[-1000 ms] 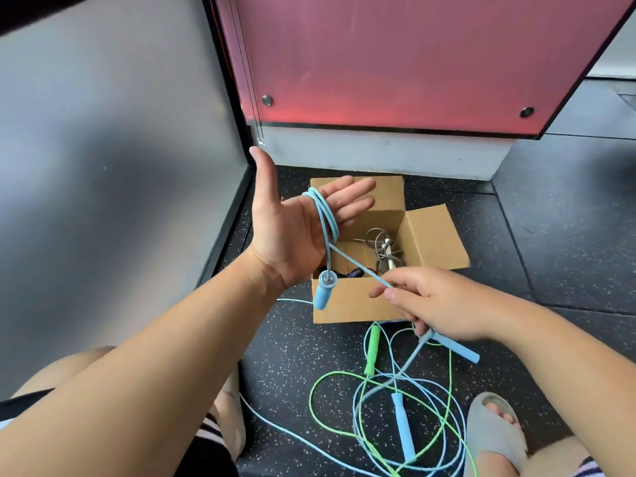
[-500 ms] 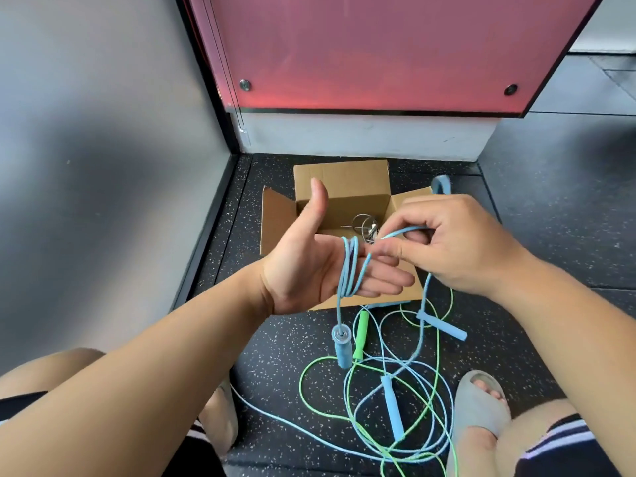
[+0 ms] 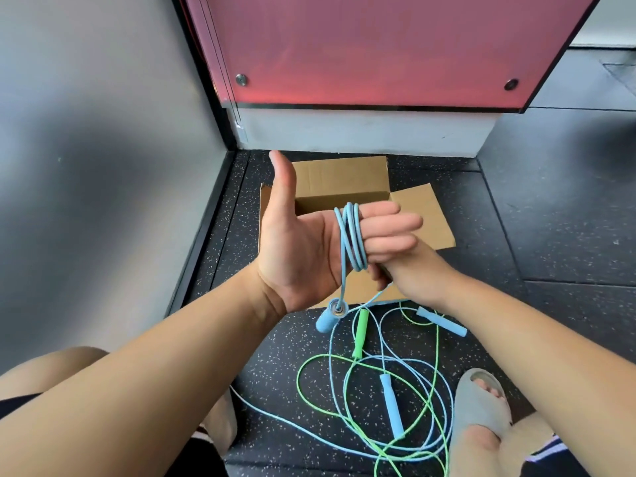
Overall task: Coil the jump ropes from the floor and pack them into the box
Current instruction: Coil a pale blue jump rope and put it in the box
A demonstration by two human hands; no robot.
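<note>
Fingers point(image 3: 389, 222) of the left hand point(image 3: 303, 249) extended straight, thumb raised, with several loops of the blue jump rope point(image 3: 350, 232) wound round them; its handle point(image 3: 330, 318) hangs just below the palm. Right hand point(image 3: 416, 270) lies just behind those fingers, its own fingertips hidden, so its grip cannot be told. Open cardboard box point(image 3: 344, 177) lies beyond both hands. Green jump rope point(image 3: 359, 333) and more blue cord lie tangled on the near floor point(image 3: 275, 373).

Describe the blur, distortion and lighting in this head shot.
Head view: the wide lens bows straight edges and swells the forearms; the left hand and the blue rope wound on it are sharp; the red panel glows softly near its lower edge; the grey wall carries a diffuse shadow.
</note>
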